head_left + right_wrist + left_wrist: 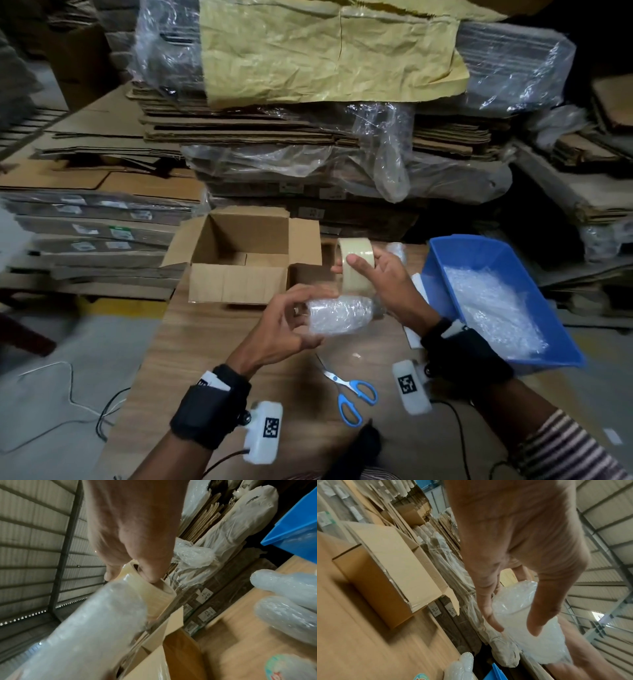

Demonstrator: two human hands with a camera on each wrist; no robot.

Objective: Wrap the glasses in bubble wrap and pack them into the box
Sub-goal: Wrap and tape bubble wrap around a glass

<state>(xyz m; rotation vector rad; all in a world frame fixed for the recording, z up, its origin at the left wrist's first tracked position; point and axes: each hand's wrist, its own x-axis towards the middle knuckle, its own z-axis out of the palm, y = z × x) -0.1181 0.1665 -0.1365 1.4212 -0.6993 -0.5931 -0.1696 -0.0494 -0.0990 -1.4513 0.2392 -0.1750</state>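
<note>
A glass wrapped in bubble wrap (342, 315) lies sideways above the wooden table, and my left hand (291, 322) grips its left end; from the left wrist, thumb and fingers curl round the wrapped glass (522, 618). My right hand (373, 274) holds a roll of clear packing tape (354, 263) just above the wrapped glass's right end, with the roll (150, 591) pinched by the fingers. The open cardboard box (239, 260) stands behind the hands, its inside empty as far as I can see.
A blue bin (507, 294) with bubble wrap sheets sits at the right. Blue-handled scissors (349, 394) lie on the table (212, 342) near me. Another bubble-wrapped item (397, 250) lies behind the right hand. Stacks of flattened cardboard (308, 137) rise behind the table.
</note>
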